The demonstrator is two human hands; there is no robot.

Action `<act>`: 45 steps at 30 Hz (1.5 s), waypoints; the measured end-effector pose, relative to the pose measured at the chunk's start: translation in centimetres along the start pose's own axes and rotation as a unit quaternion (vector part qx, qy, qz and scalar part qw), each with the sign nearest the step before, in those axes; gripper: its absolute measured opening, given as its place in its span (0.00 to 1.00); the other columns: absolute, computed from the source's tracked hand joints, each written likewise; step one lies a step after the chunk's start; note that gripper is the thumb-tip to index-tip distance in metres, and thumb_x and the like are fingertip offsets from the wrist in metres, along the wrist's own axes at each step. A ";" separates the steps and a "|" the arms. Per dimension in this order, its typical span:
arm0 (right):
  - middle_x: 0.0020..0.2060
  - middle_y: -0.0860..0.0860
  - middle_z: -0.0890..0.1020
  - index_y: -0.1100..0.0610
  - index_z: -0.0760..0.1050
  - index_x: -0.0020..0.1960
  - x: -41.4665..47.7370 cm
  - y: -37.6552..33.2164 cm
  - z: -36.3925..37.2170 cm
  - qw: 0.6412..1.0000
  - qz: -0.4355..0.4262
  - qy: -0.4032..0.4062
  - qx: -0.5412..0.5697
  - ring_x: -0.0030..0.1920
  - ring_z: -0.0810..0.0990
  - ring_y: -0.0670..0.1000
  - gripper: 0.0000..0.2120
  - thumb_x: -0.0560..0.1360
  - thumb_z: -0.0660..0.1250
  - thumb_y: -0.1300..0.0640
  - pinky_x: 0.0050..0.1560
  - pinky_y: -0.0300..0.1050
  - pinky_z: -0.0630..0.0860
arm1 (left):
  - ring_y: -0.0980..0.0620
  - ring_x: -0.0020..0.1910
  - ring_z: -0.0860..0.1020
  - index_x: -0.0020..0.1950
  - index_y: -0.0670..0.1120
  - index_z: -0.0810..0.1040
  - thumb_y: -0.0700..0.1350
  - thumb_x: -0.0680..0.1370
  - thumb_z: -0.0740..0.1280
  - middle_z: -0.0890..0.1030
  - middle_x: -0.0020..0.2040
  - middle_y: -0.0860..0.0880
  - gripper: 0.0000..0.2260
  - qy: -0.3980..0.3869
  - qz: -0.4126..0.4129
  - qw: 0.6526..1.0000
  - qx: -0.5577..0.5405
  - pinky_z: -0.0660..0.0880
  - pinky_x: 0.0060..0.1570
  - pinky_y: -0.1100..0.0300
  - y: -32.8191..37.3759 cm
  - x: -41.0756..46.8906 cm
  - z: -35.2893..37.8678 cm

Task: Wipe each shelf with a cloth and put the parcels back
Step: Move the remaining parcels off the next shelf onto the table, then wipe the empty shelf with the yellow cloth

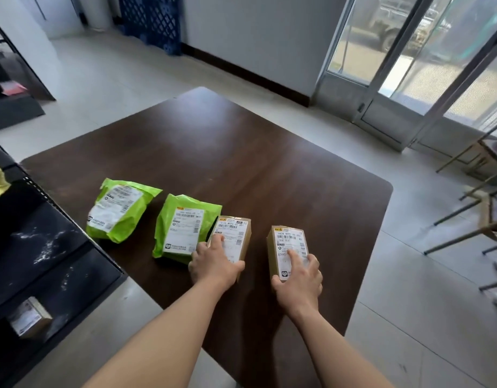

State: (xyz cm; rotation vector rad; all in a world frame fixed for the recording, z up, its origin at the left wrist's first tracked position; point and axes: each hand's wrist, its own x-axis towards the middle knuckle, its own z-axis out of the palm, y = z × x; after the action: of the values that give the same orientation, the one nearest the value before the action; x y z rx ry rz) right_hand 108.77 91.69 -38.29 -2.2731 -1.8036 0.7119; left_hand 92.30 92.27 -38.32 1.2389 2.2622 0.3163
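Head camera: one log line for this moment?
left hand grips left box | right hand grips right box | both on table | two green bags beside

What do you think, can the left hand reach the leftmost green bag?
Probably yes: the bag lies uncovered on the table, near that side. The left hand must first let go of its box.

- On the dark table, the left hand grips one brown box.
- The right hand grips a second brown box.
- Two green mailer bags lie left of the boxes.
- A black shelf unit stands at the left.
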 end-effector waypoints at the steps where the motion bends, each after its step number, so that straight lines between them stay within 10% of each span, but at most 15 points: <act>1: 0.73 0.55 0.53 0.45 0.57 0.76 0.2 0.0 0.3 1.000 0.001 -0.001 -0.004 0.71 0.58 0.59 0.33 0.75 0.66 0.47 0.73 0.57 0.58 | 0.44 0.65 0.68 0.70 0.54 0.61 0.62 0.68 0.71 0.68 0.66 0.45 0.35 0.000 0.002 1.000 0.006 0.67 0.62 0.50 0.1 0.2 0.3; 14: 0.74 0.57 0.48 0.44 0.54 0.75 1.0 0.1 2.6 0.998 0.034 -0.047 -0.030 0.75 0.51 0.61 0.31 0.77 0.63 0.45 0.74 0.59 0.53 | 0.43 0.70 0.60 0.74 0.51 0.53 0.61 0.71 0.70 0.59 0.71 0.43 0.39 -0.038 0.031 0.997 0.059 0.62 0.68 0.50 -1.1 1.5 2.2; 23: 0.72 0.53 0.65 0.50 0.70 0.69 0.6 -3.9 0.6 0.996 -0.083 0.002 0.025 0.73 0.60 0.54 0.20 0.78 0.62 0.53 0.74 0.51 0.58 | 0.46 0.62 0.73 0.64 0.49 0.72 0.54 0.76 0.66 0.74 0.62 0.47 0.19 -0.007 0.044 0.998 -0.037 0.72 0.60 0.50 -2.2 1.4 -2.3; 35: 0.64 0.52 0.75 0.55 0.75 0.66 -5.4 -17.4 3.9 0.955 -0.284 -0.046 0.073 0.66 0.70 0.52 0.18 0.76 0.65 0.59 0.68 0.45 0.65 | 0.49 0.47 0.77 0.56 0.45 0.77 0.47 0.77 0.65 0.78 0.43 0.53 0.10 0.131 -0.075 0.969 -0.197 0.74 0.50 0.57 -15.2 -0.5 -13.0; 45: 0.63 0.52 0.75 0.54 0.76 0.64 -11.6 -32.8 10.5 0.920 -0.376 -0.084 0.069 0.64 0.72 0.53 0.18 0.74 0.64 0.60 0.64 0.45 0.68 | 0.48 0.50 0.78 0.55 0.47 0.77 0.48 0.77 0.66 0.80 0.48 0.51 0.09 0.219 -0.171 0.935 -0.220 0.74 0.49 0.57 -29.0 -0.5 -23.7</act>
State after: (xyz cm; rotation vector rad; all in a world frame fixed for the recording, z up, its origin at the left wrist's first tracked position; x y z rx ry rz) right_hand 73.36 87.58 -31.14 -1.2749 -2.3670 0.8419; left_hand 58.81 77.01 -31.39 0.5665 2.5204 0.9809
